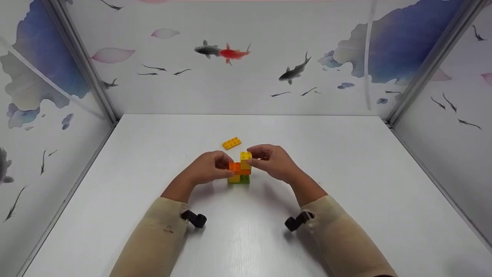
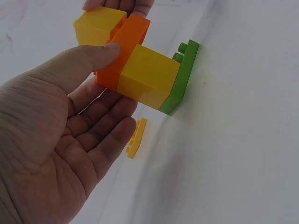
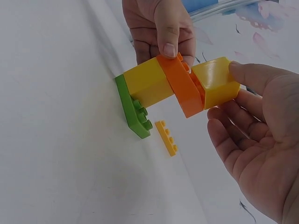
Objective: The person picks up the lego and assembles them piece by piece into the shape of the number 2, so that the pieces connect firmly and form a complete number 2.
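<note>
Small plastic brick stack [image 1: 240, 172] stands mid white desk [image 1: 346, 184]. Left hand [image 1: 207, 168] pinches the flat orange brick [image 1: 239, 167]; right hand [image 1: 273, 161] pinches the top yellow cube brick [image 1: 246, 159]. Step: seating it; likely needs firm downward press. Spare yellow flat brick [image 1: 231, 143] lies behind.

No text, label, brand, number or sign can be read in any of the views. The building bricks [image 1: 240, 170] are plain on every face that is shown, with nothing legible on their studs. The walls [image 1: 215, 88] are printed with pictures of fish, petals and leaves only, without lettering. A small dark mark is seen on the left sleeve [image 1: 168, 230], but it is too small to be made out.
</note>
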A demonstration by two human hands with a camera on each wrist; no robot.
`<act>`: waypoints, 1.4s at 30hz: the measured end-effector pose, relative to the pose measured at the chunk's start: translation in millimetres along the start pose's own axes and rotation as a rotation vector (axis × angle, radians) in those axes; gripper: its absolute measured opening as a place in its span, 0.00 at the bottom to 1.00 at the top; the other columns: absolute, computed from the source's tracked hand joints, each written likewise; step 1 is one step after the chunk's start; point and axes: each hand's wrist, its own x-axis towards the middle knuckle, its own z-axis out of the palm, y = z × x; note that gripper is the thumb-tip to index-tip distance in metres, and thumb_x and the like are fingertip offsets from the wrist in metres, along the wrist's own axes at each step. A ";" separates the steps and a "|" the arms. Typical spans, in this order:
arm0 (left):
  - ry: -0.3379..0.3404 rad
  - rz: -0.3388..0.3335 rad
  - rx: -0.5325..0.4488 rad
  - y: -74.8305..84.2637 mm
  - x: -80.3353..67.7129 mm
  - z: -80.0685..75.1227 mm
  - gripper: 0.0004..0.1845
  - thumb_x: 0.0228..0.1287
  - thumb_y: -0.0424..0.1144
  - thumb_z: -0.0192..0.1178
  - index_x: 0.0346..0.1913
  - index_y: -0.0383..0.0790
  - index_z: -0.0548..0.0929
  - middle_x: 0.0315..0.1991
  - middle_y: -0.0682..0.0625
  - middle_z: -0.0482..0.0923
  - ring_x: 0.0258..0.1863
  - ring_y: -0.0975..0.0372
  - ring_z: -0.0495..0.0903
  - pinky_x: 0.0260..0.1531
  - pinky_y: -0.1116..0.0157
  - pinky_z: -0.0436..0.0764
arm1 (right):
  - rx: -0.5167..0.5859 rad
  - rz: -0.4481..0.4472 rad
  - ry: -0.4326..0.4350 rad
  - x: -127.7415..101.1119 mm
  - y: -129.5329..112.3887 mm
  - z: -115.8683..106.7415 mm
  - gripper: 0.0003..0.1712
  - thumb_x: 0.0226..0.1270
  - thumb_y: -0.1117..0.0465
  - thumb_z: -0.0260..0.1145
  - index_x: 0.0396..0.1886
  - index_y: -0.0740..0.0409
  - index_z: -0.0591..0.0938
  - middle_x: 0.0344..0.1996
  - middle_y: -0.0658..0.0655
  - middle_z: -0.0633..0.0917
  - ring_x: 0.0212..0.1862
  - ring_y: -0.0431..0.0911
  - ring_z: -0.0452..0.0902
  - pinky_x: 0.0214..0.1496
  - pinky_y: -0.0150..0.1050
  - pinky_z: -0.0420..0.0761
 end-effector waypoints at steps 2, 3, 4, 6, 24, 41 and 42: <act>-0.001 0.001 -0.002 0.2 -0.1 0.1 0.19 0.65 0.49 0.77 0.55 0.51 0.85 0.50 0.53 0.86 0.51 0.57 0.83 0.60 0.59 0.85 | 0.000 0.002 0.002 -0.3 0.1 0.2 0.21 0.72 0.48 0.76 0.62 0.39 0.87 0.58 0.47 0.89 0.61 0.47 0.84 0.65 0.44 0.87; 0.000 0.000 -0.003 0.3 -0.2 0.2 0.19 0.65 0.49 0.77 0.55 0.52 0.85 0.50 0.53 0.86 0.51 0.57 0.83 0.60 0.58 0.85 | 0.000 0.000 0.002 -0.4 0.1 0.2 0.21 0.72 0.48 0.76 0.62 0.39 0.87 0.58 0.47 0.89 0.60 0.47 0.85 0.65 0.44 0.87; 0.001 -0.002 -0.004 0.2 -0.1 0.1 0.19 0.65 0.49 0.77 0.55 0.52 0.85 0.50 0.53 0.86 0.51 0.57 0.83 0.60 0.58 0.85 | -0.001 -0.001 0.003 -0.8 0.0 0.2 0.21 0.72 0.48 0.76 0.62 0.39 0.87 0.57 0.47 0.89 0.60 0.47 0.85 0.65 0.44 0.87; 0.001 -0.005 -0.006 0.0 0.1 0.1 0.19 0.65 0.49 0.78 0.55 0.52 0.85 0.50 0.53 0.86 0.51 0.57 0.83 0.60 0.58 0.85 | 0.000 -0.004 0.003 -1.2 0.0 0.4 0.20 0.72 0.48 0.75 0.62 0.40 0.87 0.57 0.46 0.89 0.59 0.47 0.85 0.64 0.43 0.87; 0.007 -0.024 -0.014 -2.1 1.1 1.1 0.17 0.64 0.48 0.78 0.52 0.54 0.86 0.49 0.54 0.86 0.50 0.56 0.83 0.58 0.59 0.85 | -0.031 -0.024 -0.007 -4.5 -3.9 -0.1 0.17 0.73 0.49 0.75 0.59 0.41 0.88 0.54 0.47 0.90 0.56 0.48 0.85 0.61 0.42 0.88; 0.008 -0.036 -0.028 -1.8 1.7 1.1 0.17 0.63 0.49 0.79 0.51 0.54 0.86 0.49 0.54 0.87 0.50 0.57 0.83 0.56 0.60 0.85 | -0.064 -0.049 -0.019 -3.9 -3.4 -1.2 0.17 0.72 0.50 0.75 0.59 0.42 0.89 0.53 0.48 0.90 0.56 0.47 0.85 0.61 0.43 0.88; 0.008 -0.040 -0.030 -1.7 1.8 1.1 0.17 0.63 0.49 0.79 0.51 0.54 0.86 0.49 0.54 0.87 0.50 0.57 0.83 0.56 0.60 0.85 | -0.066 -0.050 -0.020 -3.6 -3.1 -1.2 0.18 0.72 0.50 0.75 0.59 0.42 0.89 0.53 0.48 0.90 0.56 0.47 0.85 0.62 0.43 0.88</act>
